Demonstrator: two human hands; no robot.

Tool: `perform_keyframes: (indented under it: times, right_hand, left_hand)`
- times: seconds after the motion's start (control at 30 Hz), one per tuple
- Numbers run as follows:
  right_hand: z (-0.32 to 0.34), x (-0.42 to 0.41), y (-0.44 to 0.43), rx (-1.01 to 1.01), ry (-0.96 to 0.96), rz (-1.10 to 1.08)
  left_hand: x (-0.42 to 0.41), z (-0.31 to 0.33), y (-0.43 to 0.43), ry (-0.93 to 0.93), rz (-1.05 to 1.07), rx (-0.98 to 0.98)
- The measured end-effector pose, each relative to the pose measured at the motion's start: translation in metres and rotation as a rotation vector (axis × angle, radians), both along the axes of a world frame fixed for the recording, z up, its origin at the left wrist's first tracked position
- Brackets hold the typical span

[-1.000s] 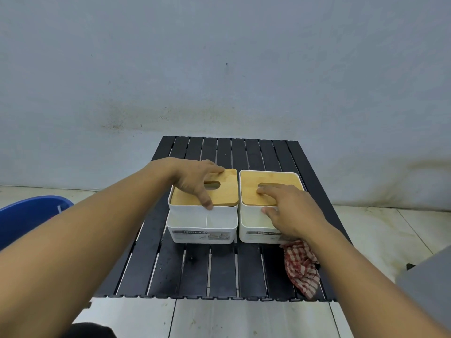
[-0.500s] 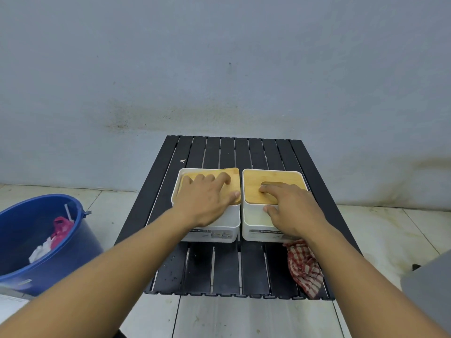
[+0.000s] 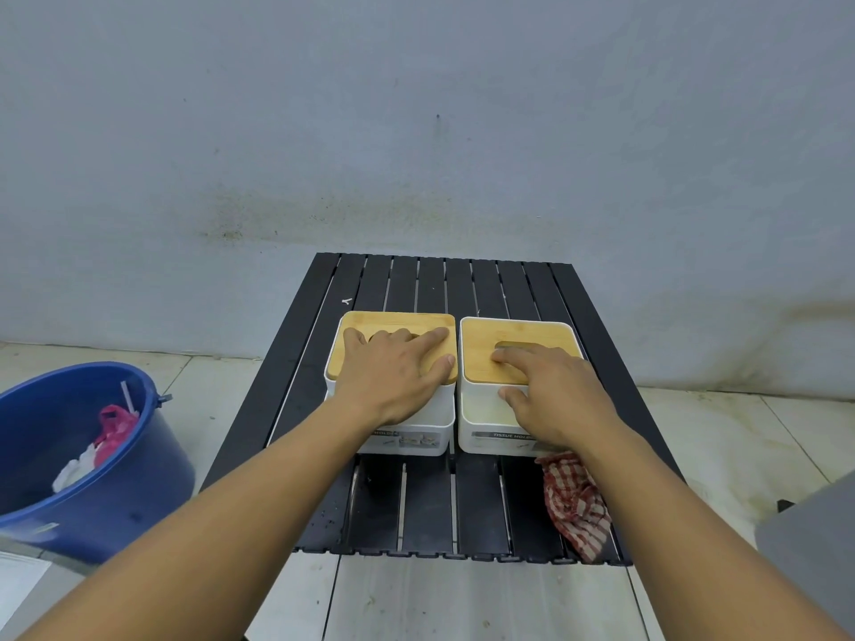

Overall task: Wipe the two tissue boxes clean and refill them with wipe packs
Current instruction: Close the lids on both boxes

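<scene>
Left hand lies flat on the left lid, right hand on the right lid, fingers straight, gripping nothing

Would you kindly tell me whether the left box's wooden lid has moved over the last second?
Yes: the left lid came down onto its white box, under the left hand.

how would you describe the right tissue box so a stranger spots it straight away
On the black slatted table, it stands right of the left tissue box; both are white with bamboo lids. The right tissue box is the one under the right hand. Only it has the red checked cloth lying by its near right corner.
</scene>
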State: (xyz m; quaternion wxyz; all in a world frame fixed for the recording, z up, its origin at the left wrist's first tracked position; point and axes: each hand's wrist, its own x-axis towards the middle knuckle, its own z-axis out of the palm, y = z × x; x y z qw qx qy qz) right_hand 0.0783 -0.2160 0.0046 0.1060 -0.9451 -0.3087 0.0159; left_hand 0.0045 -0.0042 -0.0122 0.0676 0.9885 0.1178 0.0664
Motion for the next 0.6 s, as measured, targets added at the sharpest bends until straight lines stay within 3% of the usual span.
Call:
perform_keyframes:
  times: [0.47,0.6]
  right_hand:
    - [0.002,0.0,0.0,-0.019,0.005,0.01]
    - [-0.002,-0.004,0.001,0.028,-0.039,0.004]
  left_hand:
    - [0.001,-0.009,0.001,0.038,0.01,0.046]
    - [-0.004,-0.015,0.004,-0.089,0.025,0.126]
